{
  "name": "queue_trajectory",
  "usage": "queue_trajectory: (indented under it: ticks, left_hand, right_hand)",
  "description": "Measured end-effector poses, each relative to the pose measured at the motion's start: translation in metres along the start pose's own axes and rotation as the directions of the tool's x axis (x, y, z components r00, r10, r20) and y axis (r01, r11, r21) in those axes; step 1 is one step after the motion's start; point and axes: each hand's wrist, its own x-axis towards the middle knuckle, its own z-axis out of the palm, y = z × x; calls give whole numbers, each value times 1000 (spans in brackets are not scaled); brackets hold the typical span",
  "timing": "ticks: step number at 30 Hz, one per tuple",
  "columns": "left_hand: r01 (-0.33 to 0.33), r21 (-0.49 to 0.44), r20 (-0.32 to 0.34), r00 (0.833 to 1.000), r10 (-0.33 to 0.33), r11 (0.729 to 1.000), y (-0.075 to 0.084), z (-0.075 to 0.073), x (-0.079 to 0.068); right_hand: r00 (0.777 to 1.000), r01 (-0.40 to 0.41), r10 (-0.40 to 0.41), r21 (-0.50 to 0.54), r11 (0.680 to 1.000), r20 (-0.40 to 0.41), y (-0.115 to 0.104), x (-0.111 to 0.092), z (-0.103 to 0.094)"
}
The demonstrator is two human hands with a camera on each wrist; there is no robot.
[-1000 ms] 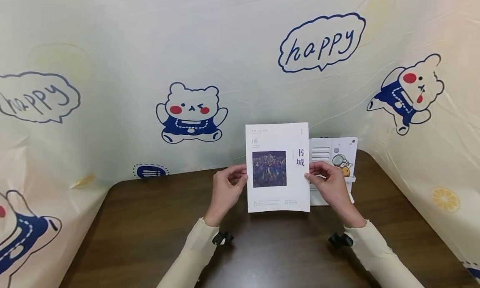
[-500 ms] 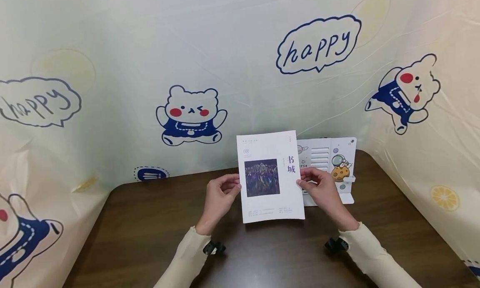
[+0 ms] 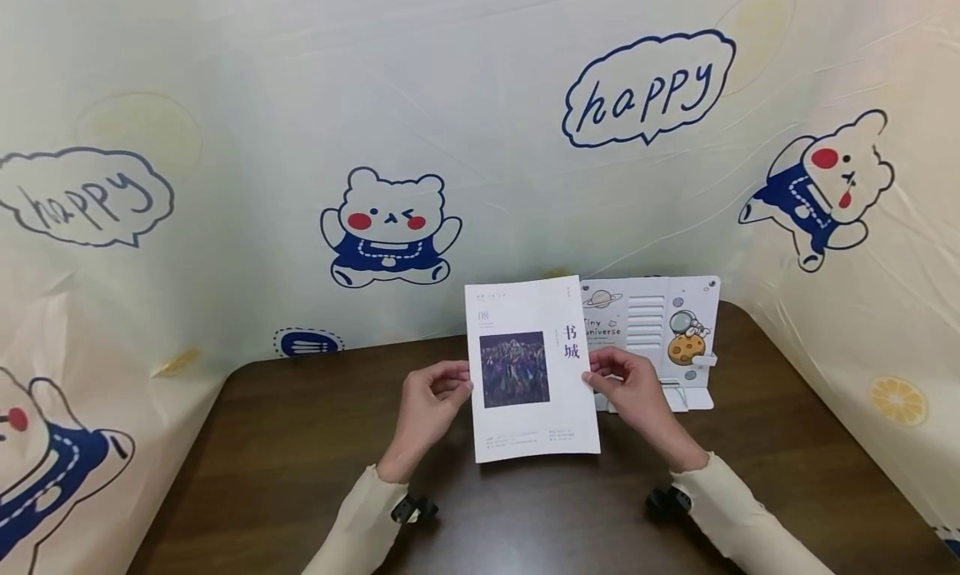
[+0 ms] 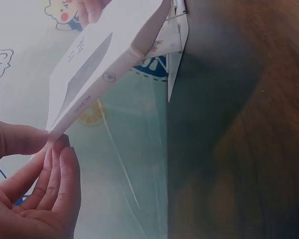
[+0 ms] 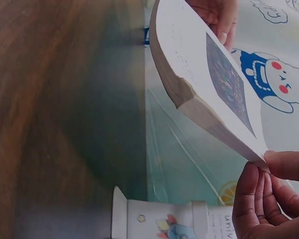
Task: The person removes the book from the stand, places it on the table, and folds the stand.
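Note:
A white paperback book (image 3: 517,429) with a dark square picture on its cover is held up above the table, cover toward me. My left hand (image 3: 427,408) pinches its left edge between thumb and fingers; the left wrist view shows that grip at the spine (image 4: 92,97). On the opposite side my right hand (image 3: 633,392) pinches the right edge, where the page edges (image 5: 214,122) show in the right wrist view. Just behind the book and to its right stands a white book stand (image 3: 645,308) printed with a planet and an astronaut, partly hidden by the book and right hand.
The dark wooden table (image 3: 300,442) spreads out below both hands. A pale curtain (image 3: 510,142) printed with bears and "happy" bubbles hangs behind and at the sides of it. Small black devices are strapped to both wrists.
Both hands have carried the book to the left and lower, away from the stand. More of the stand's printed front now shows. The grip on both edges stays the same.

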Motion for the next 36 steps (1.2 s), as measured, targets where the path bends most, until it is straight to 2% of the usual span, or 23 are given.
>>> queue_trajectory:
  ticks: [8,14,22,36]
  left_hand:
    - [49,17,4,999,-49,999,-6,-9,-8]
    - [66,61,19,998,-68,996,-10,-15,-12]
    - [120,125,53,990,-128,985,-17,-24,-18]
    - [154,144,56,985,-163,978,-31,-34,-27]
  right_hand:
    - [999,-24,23,29,999,42,0,-8,9]
    - [998,-18,18,7,1000,65,3,-9,14]
    - [995,-4,7,-31,1000,101,10,-9,18]
    - [980,-56,58,-16,998,190,19,-12,32]
